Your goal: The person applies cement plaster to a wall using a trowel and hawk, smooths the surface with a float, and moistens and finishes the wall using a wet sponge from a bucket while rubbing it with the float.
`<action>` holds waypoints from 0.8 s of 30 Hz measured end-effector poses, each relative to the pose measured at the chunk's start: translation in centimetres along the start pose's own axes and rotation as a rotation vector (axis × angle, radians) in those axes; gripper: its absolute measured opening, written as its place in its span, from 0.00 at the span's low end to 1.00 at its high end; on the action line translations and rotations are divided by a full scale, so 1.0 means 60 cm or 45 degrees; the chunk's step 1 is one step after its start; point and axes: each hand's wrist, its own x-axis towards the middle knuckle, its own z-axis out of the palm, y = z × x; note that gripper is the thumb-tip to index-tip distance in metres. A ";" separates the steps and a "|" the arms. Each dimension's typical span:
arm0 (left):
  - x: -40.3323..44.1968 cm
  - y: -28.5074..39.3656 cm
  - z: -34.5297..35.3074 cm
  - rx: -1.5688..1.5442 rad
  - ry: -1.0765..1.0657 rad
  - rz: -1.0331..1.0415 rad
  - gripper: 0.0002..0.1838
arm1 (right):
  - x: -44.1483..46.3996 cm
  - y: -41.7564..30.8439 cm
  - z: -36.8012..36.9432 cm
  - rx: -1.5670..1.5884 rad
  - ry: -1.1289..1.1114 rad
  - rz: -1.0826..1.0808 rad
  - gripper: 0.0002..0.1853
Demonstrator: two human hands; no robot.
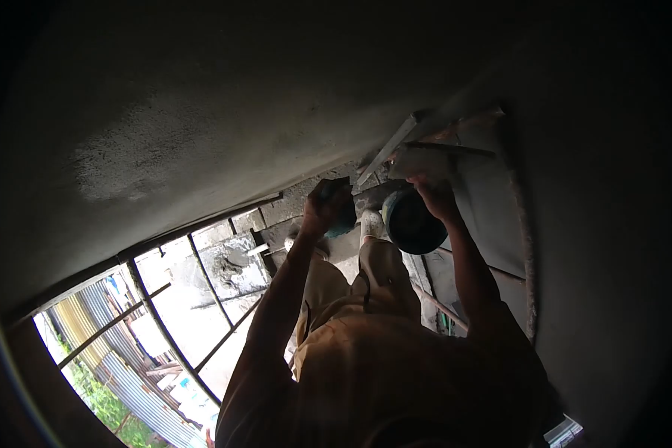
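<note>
My left hand (322,213) is closed around a dark blue-green object (342,218); shadow hides its exact kind. My right hand (431,196) pinches the lower edge of a thin, flat grey plate (420,160), which looks smeared or blurred. Below and beside the right hand is a dark round bucket (411,231), its inside too dim to make out. Between the two hands, a light-coloured shoe (371,224) stands on planks.
A plastered wall (201,134) with a rough patch rises ahead and left. Wooden poles (526,246) and a slanted board (388,149) stand at the right. Beyond a barred opening (157,310) at lower left, corrugated metal sheets (138,388) lie far below.
</note>
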 end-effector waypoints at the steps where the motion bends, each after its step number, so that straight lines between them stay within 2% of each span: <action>1: -0.005 0.000 -0.003 0.139 -0.005 -0.064 0.10 | 0.009 -0.001 0.018 0.017 0.010 -0.094 0.13; 2: -0.002 -0.015 -0.014 0.139 0.001 -0.078 0.10 | 0.012 -0.011 0.028 0.021 -0.003 -0.088 0.13; 4: 0.015 -0.060 -0.032 0.950 -0.375 0.424 0.10 | 0.015 -0.037 0.029 0.215 -0.077 -0.018 0.13; 5: 0.023 -0.083 -0.031 0.946 -0.380 0.419 0.10 | 0.009 -0.035 0.029 0.214 -0.079 -0.011 0.13; 7: 0.045 -0.116 -0.021 1.054 -0.702 0.706 0.13 | -0.008 -0.031 0.021 -0.013 -0.188 0.170 0.13; 8: 0.055 -0.079 -0.011 1.282 -0.838 0.734 0.15 | -0.017 -0.021 0.017 -0.021 -0.184 0.166 0.13; 9: 0.075 -0.045 0.000 1.281 -0.837 0.739 0.15 | -0.030 -0.003 0.017 -0.053 -0.178 0.088 0.12; 11: 0.119 0.018 0.015 1.643 -0.577 0.712 0.09 | -0.047 0.038 0.020 -0.072 -0.167 0.019 0.12; 13: 0.136 0.086 0.010 -0.623 -0.054 0.316 0.09 | -0.053 0.071 0.039 0.104 -0.139 0.004 0.12; 15: 0.143 0.139 -0.008 -0.422 0.055 0.479 0.09 | -0.034 0.075 0.069 0.119 -0.097 -0.076 0.11; 16: 0.137 0.123 -0.020 -0.271 0.109 0.403 0.09 | -0.022 0.070 0.092 0.117 -0.079 -0.049 0.12; 17: 0.123 0.098 -0.032 -0.319 0.016 0.244 0.10 | -0.010 0.052 0.113 0.118 -0.061 -0.016 0.12; 18: 0.110 0.047 -0.050 -0.294 -0.046 0.246 0.13 | 0.010 0.013 0.121 0.052 -0.145 0.067 0.13; 19: 0.087 0.025 -0.069 0.327 0.003 0.288 0.15 | 0.030 0.040 0.154 0.078 -0.121 0.074 0.13; 20: 0.069 -0.021 -0.096 0.420 0.019 0.135 0.14 | 0.056 0.087 0.202 0.110 -0.166 0.060 0.11; 21: 0.052 -0.048 -0.119 0.377 0.065 -0.137 0.14 | 0.079 0.118 0.239 0.143 -0.214 0.050 0.11; 22: 0.032 -0.083 -0.147 0.383 0.055 0.058 0.15 | 0.104 0.123 0.263 0.177 -0.142 -0.081 0.12; 23: 0.008 -0.082 -0.162 0.074 0.196 -0.250 0.16 | 0.133 0.123 0.292 0.211 -0.067 -0.212 0.13; 24: -0.008 -0.106 -0.189 0.178 0.184 -0.239 0.14 | 0.168 0.148 0.334 0.368 -0.037 -0.302 0.17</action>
